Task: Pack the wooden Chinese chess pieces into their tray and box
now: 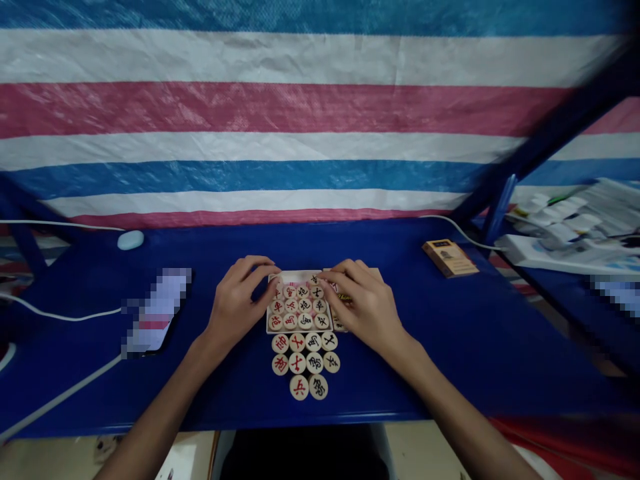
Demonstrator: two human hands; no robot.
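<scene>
Our curled left fingers (261, 273) and right fingers (336, 277) flank the box (294, 275) at its far end, any grip indiscernible.

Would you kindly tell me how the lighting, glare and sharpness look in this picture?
Head view: dim light overall, with small glints on the striped sheet; the round pieces are fairly legible; the slanted bar at upper right is dark and blurred; the phone at left is covered by coarse pixelation.
</scene>
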